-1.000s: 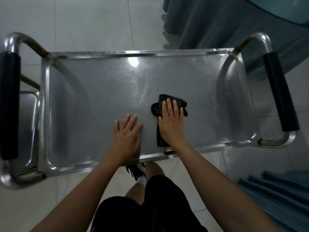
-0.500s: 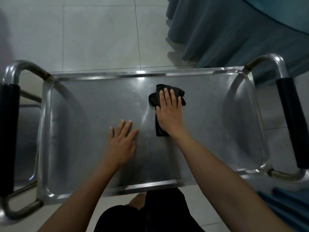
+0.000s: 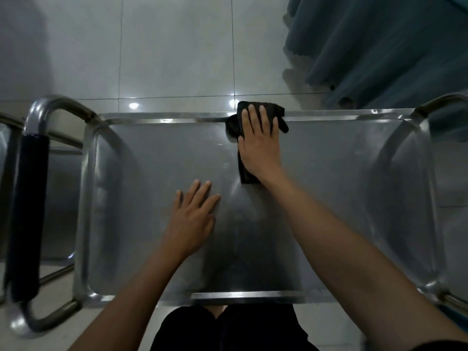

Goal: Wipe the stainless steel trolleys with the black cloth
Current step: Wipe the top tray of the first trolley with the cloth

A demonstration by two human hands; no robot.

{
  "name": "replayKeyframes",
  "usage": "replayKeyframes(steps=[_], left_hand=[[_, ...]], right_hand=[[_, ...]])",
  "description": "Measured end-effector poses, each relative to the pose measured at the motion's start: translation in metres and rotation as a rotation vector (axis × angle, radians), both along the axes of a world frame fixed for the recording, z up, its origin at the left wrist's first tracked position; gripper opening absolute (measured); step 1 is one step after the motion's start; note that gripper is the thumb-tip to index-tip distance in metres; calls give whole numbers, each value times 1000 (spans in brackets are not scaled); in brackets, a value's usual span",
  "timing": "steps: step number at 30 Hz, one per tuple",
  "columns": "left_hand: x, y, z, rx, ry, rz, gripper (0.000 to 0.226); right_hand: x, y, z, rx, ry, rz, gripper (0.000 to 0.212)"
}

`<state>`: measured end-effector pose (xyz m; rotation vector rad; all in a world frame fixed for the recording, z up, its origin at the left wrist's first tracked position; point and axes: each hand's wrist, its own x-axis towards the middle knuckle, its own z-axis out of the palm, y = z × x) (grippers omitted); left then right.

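Most of the black cloth (image 3: 278, 113) is hidden beneath the right hand (image 3: 260, 145). The trolley (image 3: 157, 158) is cut off at the right edge, and its far-right handle is largely lost.

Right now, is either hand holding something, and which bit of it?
Nothing is gripped. The right hand presses flat on the middle of the black cloth at the trolley's far rim; the left hand rests bare on the tray.

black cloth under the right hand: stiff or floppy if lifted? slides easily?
Probably floppy: the crumpled black cloth folds unevenly and drapes over the steel trolley's far rim. Likely slides easily on the smooth tray under the flat right hand. Looks light.
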<state>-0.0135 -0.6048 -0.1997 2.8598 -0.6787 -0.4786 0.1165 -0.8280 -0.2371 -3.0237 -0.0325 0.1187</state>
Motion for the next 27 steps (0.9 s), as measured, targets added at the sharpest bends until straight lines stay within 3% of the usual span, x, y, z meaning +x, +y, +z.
replayKeyframes(steps=[11, 27], left_hand=[[-22, 25, -1, 18, -4, -20, 58], [-93, 106, -13, 31, -20, -158, 63]], right_hand=[[-32, 30, 3, -10, 36, 58, 65], [-203, 87, 2, -34, 3, -74, 64]])
